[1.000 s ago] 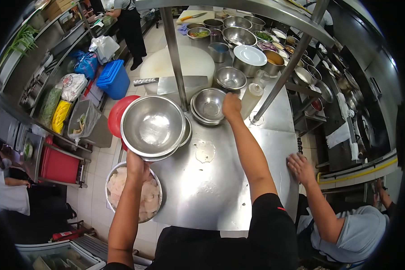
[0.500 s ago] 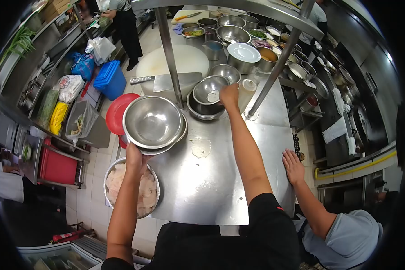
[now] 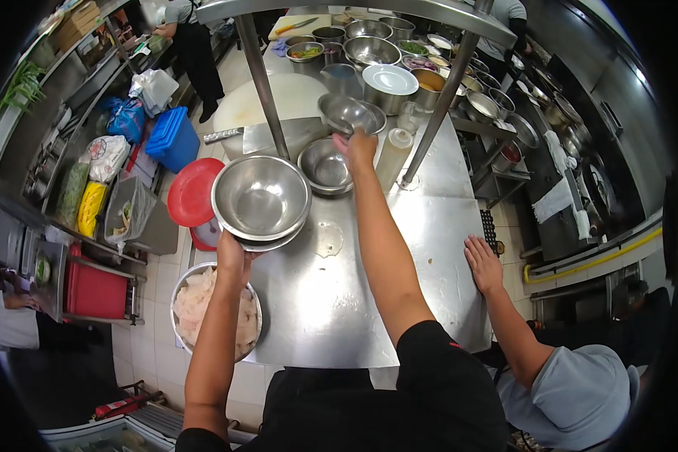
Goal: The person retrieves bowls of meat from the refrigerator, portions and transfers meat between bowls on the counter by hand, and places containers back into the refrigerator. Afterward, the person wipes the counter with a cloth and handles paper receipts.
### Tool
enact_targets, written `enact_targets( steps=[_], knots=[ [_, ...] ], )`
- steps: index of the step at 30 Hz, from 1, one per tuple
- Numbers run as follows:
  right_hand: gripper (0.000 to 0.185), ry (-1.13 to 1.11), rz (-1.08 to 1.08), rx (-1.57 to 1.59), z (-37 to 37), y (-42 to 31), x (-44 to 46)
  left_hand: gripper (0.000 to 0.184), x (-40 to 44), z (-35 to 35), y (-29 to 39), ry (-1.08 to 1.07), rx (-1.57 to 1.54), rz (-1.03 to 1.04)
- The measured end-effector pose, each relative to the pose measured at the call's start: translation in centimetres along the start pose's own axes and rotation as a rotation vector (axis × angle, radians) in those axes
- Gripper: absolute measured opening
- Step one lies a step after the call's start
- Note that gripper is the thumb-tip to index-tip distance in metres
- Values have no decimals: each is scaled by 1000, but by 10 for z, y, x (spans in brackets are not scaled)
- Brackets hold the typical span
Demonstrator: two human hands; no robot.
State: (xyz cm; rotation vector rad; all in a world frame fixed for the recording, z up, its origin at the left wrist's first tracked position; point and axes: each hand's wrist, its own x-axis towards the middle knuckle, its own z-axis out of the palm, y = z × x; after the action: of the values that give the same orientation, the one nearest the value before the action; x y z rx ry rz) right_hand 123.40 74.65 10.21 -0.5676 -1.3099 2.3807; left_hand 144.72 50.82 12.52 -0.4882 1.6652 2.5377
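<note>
My left hand [image 3: 235, 260] grips the lower rim of nested steel bowls [image 3: 261, 197], tilted toward me over the table's left side. Below it, a large bowl of pale, sliced pieces [image 3: 196, 305] sits at the table's left edge. My right hand [image 3: 360, 151] is closed on the near rim of a small steel bowl [image 3: 346, 113], raised and slightly blurred. Beneath that bowl, other steel bowls [image 3: 326, 166] rest on the steel table, beside a shelf post. A squeeze bottle [image 3: 395, 154] stands just right of my right hand.
A cleaver [image 3: 279, 135] lies by a round white board [image 3: 267, 98]. Metal posts [image 3: 441, 102] hold a shelf over the table. Pots and bowls crowd the far end. A co-worker's hand [image 3: 484, 264] rests on the right edge. Red plates [image 3: 196, 192] are at left.
My right hand has lifted the small bowl off the stack and moved it up and away. My left hand still holds its bowls. The view has shifted slightly.
</note>
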Motion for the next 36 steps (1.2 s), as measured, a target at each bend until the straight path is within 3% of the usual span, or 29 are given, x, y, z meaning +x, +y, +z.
enact_targets(
  steps=[2, 4, 6, 9, 11, 14, 16, 24, 26, 29, 30, 32, 33, 35, 36],
  knots=[
    [51, -234, 120, -62, 1, -12, 3, 42, 2, 9, 3, -2, 26, 13],
    [55, -243, 136, -181, -4, -39, -24, 41, 14, 15, -3, 25, -36, 27],
    [50, -452, 159, -390, -27, -57, -44, 41, 31, 23, -8, -91, 49, 17],
    [37, -513, 34, -610, -82, -70, -77, 45, 49, 64, -9, -19, 55, -26],
    [32, -534, 88, -691, -135, -80, -102, 47, 97, 79, -41, 19, 42, -70],
    [28, -514, 101, -720, -180, -83, -110, 46, 98, 116, -37, -47, 46, -27],
    [27, -468, 126, -721, -202, -86, -115, 42, 128, 120, -60, 50, 21, -42],
    [16, -373, 63, -788, -218, -91, -120, 37, 72, 113, -36, 22, 227, -179],
    [9, -453, -15, -803, -205, -88, -126, 34, 57, 97, -34, -196, 251, -125],
    [4, -630, 36, -754, -170, -97, -152, 33, 1, 75, 4, -494, 389, -75],
    [4, -655, 68, -751, -160, -98, -162, 33, -23, 63, 24, -434, 363, -91],
    [8, -712, -35, -725, -144, -97, -180, 27, -62, 46, 59, -618, 646, 82],
    [13, -740, -98, -689, -143, -90, -180, 27, -72, 31, 68, -600, 637, 76],
    [12, -730, -71, -608, -127, -88, -196, 28, -94, -15, 85, -781, 567, 419],
    [11, -707, -51, -521, -117, -90, -207, 26, -108, -36, 99, -781, 559, 442]
  ],
)
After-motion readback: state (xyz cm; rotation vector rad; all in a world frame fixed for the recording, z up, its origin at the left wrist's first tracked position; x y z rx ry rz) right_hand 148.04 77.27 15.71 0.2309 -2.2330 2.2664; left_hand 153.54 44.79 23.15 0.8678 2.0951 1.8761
